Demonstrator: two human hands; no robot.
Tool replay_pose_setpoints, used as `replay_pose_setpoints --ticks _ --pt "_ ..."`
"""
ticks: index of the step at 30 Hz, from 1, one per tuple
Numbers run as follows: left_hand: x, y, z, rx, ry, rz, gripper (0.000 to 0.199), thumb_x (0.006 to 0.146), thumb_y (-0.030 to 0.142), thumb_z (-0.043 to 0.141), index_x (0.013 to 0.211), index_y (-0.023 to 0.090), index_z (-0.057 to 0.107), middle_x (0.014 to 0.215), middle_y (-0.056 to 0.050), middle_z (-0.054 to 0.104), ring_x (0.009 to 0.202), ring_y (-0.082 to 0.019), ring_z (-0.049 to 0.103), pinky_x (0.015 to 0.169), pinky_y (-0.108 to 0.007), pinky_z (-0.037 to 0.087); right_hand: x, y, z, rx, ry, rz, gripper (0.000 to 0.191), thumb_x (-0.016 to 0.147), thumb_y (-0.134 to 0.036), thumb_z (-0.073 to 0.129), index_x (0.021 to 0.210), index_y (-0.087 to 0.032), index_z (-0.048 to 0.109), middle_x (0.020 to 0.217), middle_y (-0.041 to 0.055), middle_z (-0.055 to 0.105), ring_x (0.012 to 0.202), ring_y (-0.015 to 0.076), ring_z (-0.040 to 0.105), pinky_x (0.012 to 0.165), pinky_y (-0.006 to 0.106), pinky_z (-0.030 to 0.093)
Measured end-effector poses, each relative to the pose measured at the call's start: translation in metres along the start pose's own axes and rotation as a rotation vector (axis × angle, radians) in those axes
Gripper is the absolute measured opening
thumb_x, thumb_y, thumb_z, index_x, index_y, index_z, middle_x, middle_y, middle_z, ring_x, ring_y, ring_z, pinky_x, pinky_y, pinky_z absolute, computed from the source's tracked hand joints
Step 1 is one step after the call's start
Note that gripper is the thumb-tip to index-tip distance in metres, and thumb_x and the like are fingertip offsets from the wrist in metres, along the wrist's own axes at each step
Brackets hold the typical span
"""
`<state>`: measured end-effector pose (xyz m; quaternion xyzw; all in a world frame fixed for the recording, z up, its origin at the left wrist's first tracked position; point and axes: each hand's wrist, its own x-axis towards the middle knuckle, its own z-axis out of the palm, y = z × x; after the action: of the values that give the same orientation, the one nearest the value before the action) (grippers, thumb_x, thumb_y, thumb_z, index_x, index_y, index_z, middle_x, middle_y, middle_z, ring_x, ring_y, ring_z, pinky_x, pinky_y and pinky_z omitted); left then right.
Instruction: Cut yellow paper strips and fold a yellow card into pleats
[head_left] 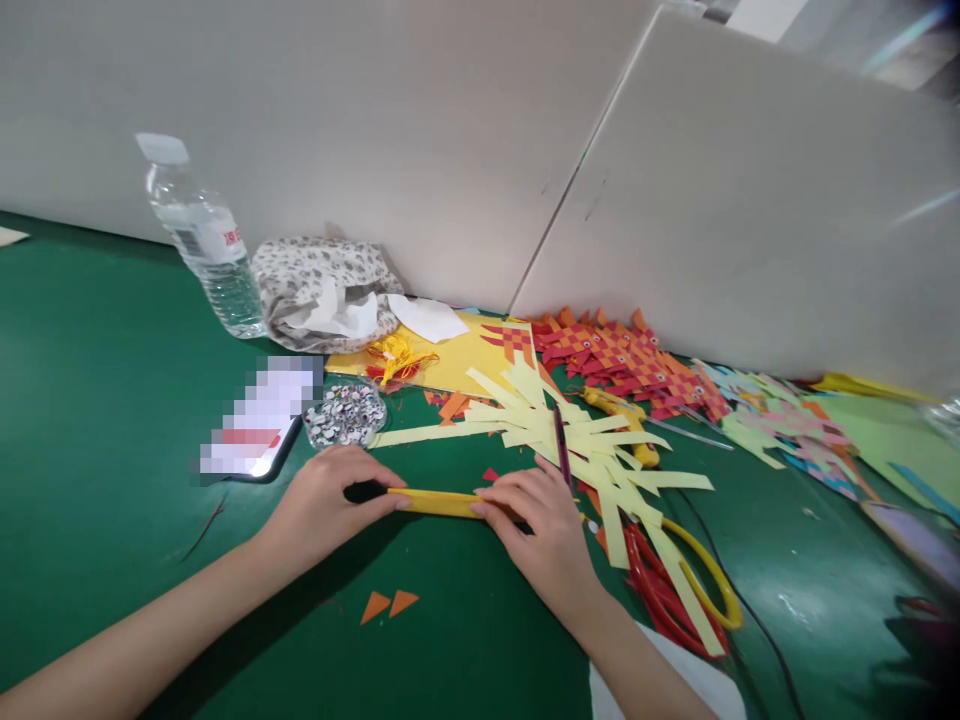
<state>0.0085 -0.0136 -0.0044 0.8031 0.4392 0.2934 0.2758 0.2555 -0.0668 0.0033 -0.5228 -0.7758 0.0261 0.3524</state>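
A narrow yellow paper strip [439, 502] is stretched level between my two hands, just above the green table. My left hand [326, 505] pinches its left end between thumb and fingers. Near the other end, my right hand [536, 530] pinches the strip too, and its fingers hide that end. Two small orange paper triangles [390, 604] lie on the table below the strip. Right behind my right hand spreads a heap of pale yellow paper strips [592, 440], with a dark pen [562, 445] lying on it.
At the left are a water bottle [214, 255], a phone [262, 415] and a bag of googly eyes [345, 414]. A cloth tissue pouch [326, 270] sits against the grey partition [375, 130]. Woven red-orange paper fish [622, 360], a yellow glue gun [619, 410] and red-handled scissors [660, 590] lie right.
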Motion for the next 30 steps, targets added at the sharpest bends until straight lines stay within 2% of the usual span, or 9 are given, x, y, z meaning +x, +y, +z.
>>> replay_pose_setpoints --ticks 9,13,17,26,30 --pt "0.000 -0.003 0.002 -0.006 0.049 0.102 0.007 0.078 0.033 0.069 0.078 0.027 0.073 0.072 0.004 0.071 0.069 -0.014 0.062 0.066 -0.027 0.046 0.000 0.000 0.000 0.005 0.008 -0.006 0.004 0.082 -0.019 0.066 0.080 -0.023 0.067 0.077 -0.0019 0.067 0.073 0.0148 0.062 0.099 0.043 0.031" --pt "-0.001 -0.006 0.004 -0.004 0.103 0.207 0.006 0.078 0.031 0.070 0.076 0.025 0.072 0.069 0.004 0.071 0.065 -0.013 0.061 0.065 -0.027 0.044 0.001 -0.001 -0.001 -0.001 0.016 -0.015 0.006 0.083 -0.021 0.066 0.077 -0.022 0.067 0.074 -0.0020 0.067 0.072 0.0145 0.062 0.098 0.042 0.033" --pt "-0.002 -0.004 0.005 0.056 0.165 0.342 0.008 0.080 0.028 0.068 0.075 0.022 0.071 0.065 0.004 0.070 0.059 -0.012 0.059 0.066 -0.029 0.043 0.003 -0.005 -0.004 -0.055 0.046 -0.084 0.013 0.087 -0.021 0.060 0.075 -0.022 0.066 0.072 -0.0019 0.067 0.068 0.0139 0.060 0.101 0.044 0.031" --pt "-0.004 0.010 0.003 0.228 0.229 0.500 0.008 0.084 0.023 0.065 0.091 0.024 0.069 0.086 0.003 0.073 0.077 -0.014 0.061 0.074 -0.029 0.043 0.002 -0.015 -0.005 -0.140 0.080 -0.186 0.015 0.088 -0.018 0.056 0.077 -0.022 0.065 0.070 -0.0019 0.067 0.065 0.0131 0.058 0.105 0.047 0.027" --pt "-0.008 0.019 0.004 0.268 0.220 0.598 0.014 0.090 0.018 0.055 0.091 0.023 0.068 0.085 0.003 0.072 0.075 -0.013 0.060 0.075 -0.029 0.040 0.001 -0.024 -0.001 -0.168 0.071 -0.256 0.013 0.088 -0.017 0.057 0.078 -0.021 0.065 0.068 -0.0024 0.066 0.064 0.0123 0.057 0.107 0.046 0.027"
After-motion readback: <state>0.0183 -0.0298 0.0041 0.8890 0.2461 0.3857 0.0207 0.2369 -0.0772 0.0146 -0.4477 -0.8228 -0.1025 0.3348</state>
